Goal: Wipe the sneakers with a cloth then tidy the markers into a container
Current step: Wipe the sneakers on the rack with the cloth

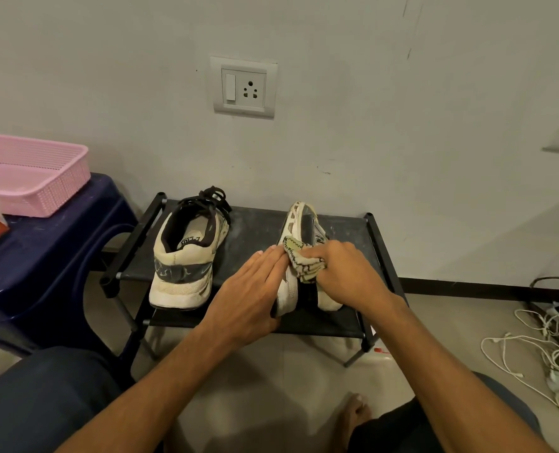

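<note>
Wiping underway: R hand grips cloth in curled fingers, rubbing tipped sneaker on rack; L hand, fingers straight, steadies it; other sneaker upright alongside; markers unseen, tidying prob. still left.

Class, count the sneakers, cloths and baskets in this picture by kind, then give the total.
Sneakers: 2
Cloth: 1
Pink basket: 1
Total: 4

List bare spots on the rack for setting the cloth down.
Free: shelf strip between left sneaker and right sneaker; narrow strip between it and the right rail. Crowded around right sneaker: left hand, right hand, cloth.
</note>
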### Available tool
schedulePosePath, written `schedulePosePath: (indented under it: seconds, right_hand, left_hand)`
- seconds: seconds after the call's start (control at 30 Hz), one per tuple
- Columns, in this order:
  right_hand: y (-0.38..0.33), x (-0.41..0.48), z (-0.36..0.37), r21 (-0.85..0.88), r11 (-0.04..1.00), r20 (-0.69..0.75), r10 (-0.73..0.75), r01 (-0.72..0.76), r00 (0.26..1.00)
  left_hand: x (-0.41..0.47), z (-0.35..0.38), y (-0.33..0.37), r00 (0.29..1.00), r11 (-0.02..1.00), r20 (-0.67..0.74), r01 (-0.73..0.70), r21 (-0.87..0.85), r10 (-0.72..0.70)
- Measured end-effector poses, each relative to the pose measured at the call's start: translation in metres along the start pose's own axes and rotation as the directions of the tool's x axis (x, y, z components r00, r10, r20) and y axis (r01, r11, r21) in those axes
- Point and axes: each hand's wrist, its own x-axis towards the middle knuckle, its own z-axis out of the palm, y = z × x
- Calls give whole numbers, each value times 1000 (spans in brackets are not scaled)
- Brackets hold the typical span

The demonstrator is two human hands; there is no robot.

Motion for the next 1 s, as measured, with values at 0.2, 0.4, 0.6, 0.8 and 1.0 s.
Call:
schedulePosePath:
  seconds: [0.2, 0.4, 0.6, 0.8, 1.0]
  right_hand:
    - [-6, -2, 9, -98, 995, -63, 29, -35, 998]
    - [-6, -4, 8, -140, 987, -55, 67, -74, 996]
    - [-19, -7, 7, -161, 984, 7, 84, -82, 996]
    - [15, 4, 1, -122, 967, 63, 232, -223, 971]
    - [52, 9, -24, 175, 895, -74, 428, -411, 901]
  left_hand:
    - [1, 2, 0, 1000, 1000, 3, -4, -14, 4]
    - [1, 4, 0, 1000, 999, -13, -13, -32, 13]
    - [-1, 5, -1, 1000, 1000, -6, 7, -25, -7]
    - [0, 4, 0, 1000, 999, -8, -19, -40, 19]
    - [-2, 3, -5, 1000, 998, -2, 19, -62, -19]
